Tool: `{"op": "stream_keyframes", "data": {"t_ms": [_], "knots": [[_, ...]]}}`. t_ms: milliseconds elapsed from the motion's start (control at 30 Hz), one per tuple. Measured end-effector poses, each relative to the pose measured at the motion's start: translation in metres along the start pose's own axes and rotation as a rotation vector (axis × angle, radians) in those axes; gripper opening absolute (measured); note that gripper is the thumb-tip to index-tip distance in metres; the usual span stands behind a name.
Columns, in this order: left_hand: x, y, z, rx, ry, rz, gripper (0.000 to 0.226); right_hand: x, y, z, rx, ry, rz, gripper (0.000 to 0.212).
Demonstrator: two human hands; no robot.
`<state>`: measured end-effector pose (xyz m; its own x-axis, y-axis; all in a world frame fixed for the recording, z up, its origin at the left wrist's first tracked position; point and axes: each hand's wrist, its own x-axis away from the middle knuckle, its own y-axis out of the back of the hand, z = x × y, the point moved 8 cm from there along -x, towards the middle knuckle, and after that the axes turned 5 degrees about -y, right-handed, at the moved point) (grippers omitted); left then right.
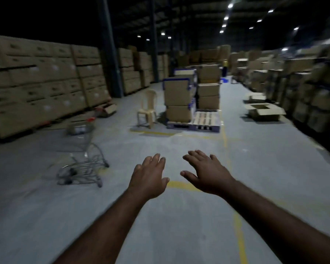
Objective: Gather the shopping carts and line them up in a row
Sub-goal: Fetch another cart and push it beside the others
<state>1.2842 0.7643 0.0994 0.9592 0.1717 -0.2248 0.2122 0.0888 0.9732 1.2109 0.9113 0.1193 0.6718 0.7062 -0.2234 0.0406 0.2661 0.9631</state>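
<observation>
A metal shopping cart [82, 155] with a red handle stands on the grey warehouse floor to my left, blurred by motion, with a small box in its basket. My left hand [150, 178] and my right hand [206, 173] reach out in front of me, palms down, fingers straight and spread. Both hold nothing and touch nothing. The cart is well to the left of my left hand and farther away. Something with a red bar [101, 109], perhaps another cart, lies by the boxes behind it; I cannot tell.
Stacked cardboard boxes [38, 82] wall the left side and shelves of boxes [303, 88] line the right. A plastic chair [147, 109] and a pallet with boxes [192, 98] stand ahead in the aisle. Open cartons [263, 111] lie right. A distant person [225, 68] stands far back.
</observation>
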Motion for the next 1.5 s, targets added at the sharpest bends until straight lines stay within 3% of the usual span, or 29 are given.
{"op": "stream_keyframes", "data": {"t_ms": [367,700,1500], "knots": [[-0.058,-0.012,0.181,-0.048,0.406,0.028,0.074,-0.212,-0.046,0.096,-0.076,0.396,0.037,0.064],[-0.152,-0.026,0.295,-0.048,0.589,0.000,0.076,-0.384,-0.077,0.128,-0.101,0.543,0.076,0.067],[-0.535,-0.175,0.691,0.017,0.523,0.050,0.077,-0.908,-0.254,0.210,-0.035,0.547,0.125,0.069]]}}
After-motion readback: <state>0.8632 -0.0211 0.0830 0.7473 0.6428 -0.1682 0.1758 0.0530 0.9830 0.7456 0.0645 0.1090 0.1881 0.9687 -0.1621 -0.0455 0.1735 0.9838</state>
